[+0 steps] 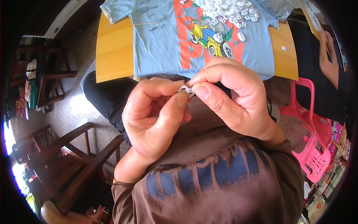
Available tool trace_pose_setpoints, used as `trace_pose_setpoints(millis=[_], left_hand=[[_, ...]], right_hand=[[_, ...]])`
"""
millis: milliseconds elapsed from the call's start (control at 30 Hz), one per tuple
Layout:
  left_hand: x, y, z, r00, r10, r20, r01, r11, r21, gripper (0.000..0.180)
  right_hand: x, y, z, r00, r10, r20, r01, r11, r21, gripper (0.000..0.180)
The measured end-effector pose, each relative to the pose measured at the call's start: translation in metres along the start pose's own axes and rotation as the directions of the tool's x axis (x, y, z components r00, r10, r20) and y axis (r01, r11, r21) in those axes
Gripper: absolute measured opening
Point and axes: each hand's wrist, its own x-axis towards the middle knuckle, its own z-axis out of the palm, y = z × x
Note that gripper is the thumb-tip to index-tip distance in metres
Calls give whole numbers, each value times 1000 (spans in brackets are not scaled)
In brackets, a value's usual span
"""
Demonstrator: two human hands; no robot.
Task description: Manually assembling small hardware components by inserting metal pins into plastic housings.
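Note:
In front of my chest, my left hand (151,115) pinches a small white plastic piece with round openings (183,89) between thumb and forefinger. My right hand (235,99) meets it from the other side, thumb and forefinger closed at the piece's edge. Whatever lies between those right fingertips is too small and covered to name. Beyond both hands a light blue printed T-shirt (154,52) is spread over the table. On its far part rests a heap of similar white plastic pieces (227,11), with a loose white piece (241,36) nearer to me.
Small grey parts (147,9) and a thin stick (145,24) lie on the shirt's left. A clear bag (278,9) sits far right on the wooden table (113,56). Pink chairs (311,108) and another person's arm (328,67) are right; dark wooden chairs (85,149) left.

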Motion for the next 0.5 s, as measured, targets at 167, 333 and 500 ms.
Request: trace_pose_setpoints(millis=[167, 333, 500], left_hand=[[-1, -1, 1, 986, 164, 33, -167, 948, 271, 19], [-3, -2, 0, 968, 243, 57, -239, 838, 490, 20], [-1, 2, -1, 993, 106, 47, -113, 975, 189, 17]], right_hand=[[1, 0, 4, 993, -117, -34, 109, 976, -187, 6], [1, -1, 1, 994, -106, 31, 110, 970, -216, 7], [2, -2, 0, 991, -126, 36, 130, 978, -165, 8]])
